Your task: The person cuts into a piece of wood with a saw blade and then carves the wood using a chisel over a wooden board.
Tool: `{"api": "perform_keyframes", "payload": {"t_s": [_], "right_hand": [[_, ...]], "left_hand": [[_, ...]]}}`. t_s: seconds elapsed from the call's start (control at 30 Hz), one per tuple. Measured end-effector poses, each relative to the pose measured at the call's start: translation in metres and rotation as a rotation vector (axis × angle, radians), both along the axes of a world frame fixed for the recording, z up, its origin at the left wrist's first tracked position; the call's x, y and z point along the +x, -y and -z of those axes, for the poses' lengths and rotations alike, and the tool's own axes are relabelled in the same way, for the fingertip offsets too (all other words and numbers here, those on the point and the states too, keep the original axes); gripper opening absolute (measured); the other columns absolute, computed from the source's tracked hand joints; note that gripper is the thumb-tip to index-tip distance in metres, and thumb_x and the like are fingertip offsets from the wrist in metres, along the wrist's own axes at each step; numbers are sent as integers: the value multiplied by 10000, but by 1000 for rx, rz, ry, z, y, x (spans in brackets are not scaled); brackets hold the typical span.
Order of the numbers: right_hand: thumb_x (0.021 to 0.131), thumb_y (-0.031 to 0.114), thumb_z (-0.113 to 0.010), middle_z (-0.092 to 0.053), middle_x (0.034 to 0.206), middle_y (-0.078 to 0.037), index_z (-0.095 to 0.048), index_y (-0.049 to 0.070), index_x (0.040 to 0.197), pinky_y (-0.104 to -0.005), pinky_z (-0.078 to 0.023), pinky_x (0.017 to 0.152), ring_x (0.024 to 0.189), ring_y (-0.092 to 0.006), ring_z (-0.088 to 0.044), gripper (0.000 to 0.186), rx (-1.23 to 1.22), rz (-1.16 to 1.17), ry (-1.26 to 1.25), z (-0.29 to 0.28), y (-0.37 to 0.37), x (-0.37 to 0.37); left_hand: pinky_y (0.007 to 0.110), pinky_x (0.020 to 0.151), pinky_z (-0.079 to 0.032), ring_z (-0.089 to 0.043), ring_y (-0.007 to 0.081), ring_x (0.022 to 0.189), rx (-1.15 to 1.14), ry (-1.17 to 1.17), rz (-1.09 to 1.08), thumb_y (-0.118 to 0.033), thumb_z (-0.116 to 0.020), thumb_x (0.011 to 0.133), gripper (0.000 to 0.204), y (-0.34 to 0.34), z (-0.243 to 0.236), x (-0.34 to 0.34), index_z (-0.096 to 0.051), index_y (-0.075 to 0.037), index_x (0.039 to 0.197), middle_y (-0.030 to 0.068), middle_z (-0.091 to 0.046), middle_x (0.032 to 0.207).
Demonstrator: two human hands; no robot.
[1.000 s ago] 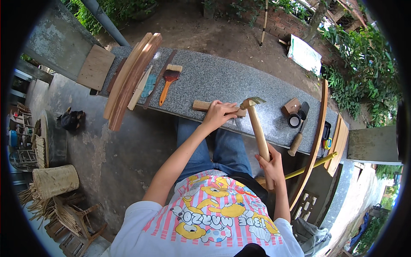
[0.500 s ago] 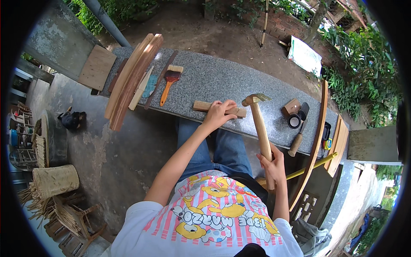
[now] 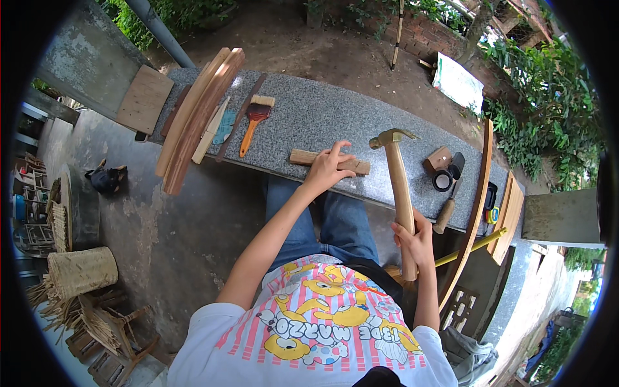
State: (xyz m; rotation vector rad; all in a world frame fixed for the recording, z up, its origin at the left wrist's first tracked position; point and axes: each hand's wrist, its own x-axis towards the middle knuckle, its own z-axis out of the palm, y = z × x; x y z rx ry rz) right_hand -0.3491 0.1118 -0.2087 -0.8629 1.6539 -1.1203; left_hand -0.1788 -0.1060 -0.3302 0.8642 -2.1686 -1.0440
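Note:
My left hand [image 3: 325, 169] rests on a short wooden block [image 3: 303, 157] near the front edge of the granite bench [image 3: 335, 116], fingers bent over it and the index finger raised. My right hand [image 3: 412, 238] is closed around the wooden handle of a hammer [image 3: 398, 180], its metal head in the air to the right of my left hand, apart from it. Right of them sit a small wood piece [image 3: 437, 159], a round black-rimmed container [image 3: 442, 181], a dark narrow object [image 3: 456, 166] and a wooden-handled blade tool [image 3: 445, 213].
Long boards [image 3: 200, 122], thin strips and a paintbrush [image 3: 255, 121] lie at left. A long slat [image 3: 481, 168], tape measure [image 3: 492, 215], more boards [image 3: 508, 213] and a yellow pole [image 3: 471, 248] are at right. A dog [image 3: 105, 175] and woven material [image 3: 82, 274] are on the left.
The hammer head has lifted up and to the right, away from my left hand. That hand's index finger has risen off the block. My right hand has shifted slightly rightward.

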Motion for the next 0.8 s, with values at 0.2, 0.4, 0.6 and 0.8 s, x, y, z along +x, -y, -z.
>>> {"api": "perform_keyframes", "payload": {"t_s": [0.2, 0.4, 0.6, 0.8], "right_hand": [[815, 26, -704, -555, 705, -5, -606, -42, 1145, -229, -389, 472, 520, -70, -509, 352, 160, -132, -7, -7, -2, -9], [810, 6, -697, -546, 707, -11, -602, -36, 1075, -236, -386, 465, 516, -80, -505, 285, 54, -20, 29, -23, 7, -9], [789, 50, -710, -539, 658, 1, -618, -39, 1092, -247, -385, 464, 506, -76, -500, 329, 197, -138, -32, -13, 5, -13], [793, 34, -706, -544, 674, -6, -622, -35, 1090, -244, -387, 460, 505, -81, -517, 316, 106, -53, 6, -26, 14, -13]], "left_hand": [[409, 968, -465, -600, 315, 1157, 38, 40, -15, -298, -851, 720, 763, 0, -2, 1, -408, -139, 1321, 35, -733, 1107], [401, 957, -473, -608, 296, 1154, 23, 34, -6, -306, -859, 707, 782, 1, -1, 0, -402, -136, 1318, 28, -735, 1099], [395, 949, -479, -620, 301, 1133, 31, 83, -12, -318, -869, 688, 801, 1, -3, 0, -405, -133, 1315, 22, -736, 1096], [390, 940, -483, -626, 305, 1116, 27, 22, 2, -327, -869, 686, 795, 2, -2, 1, -408, -134, 1305, 15, -738, 1089]]}}
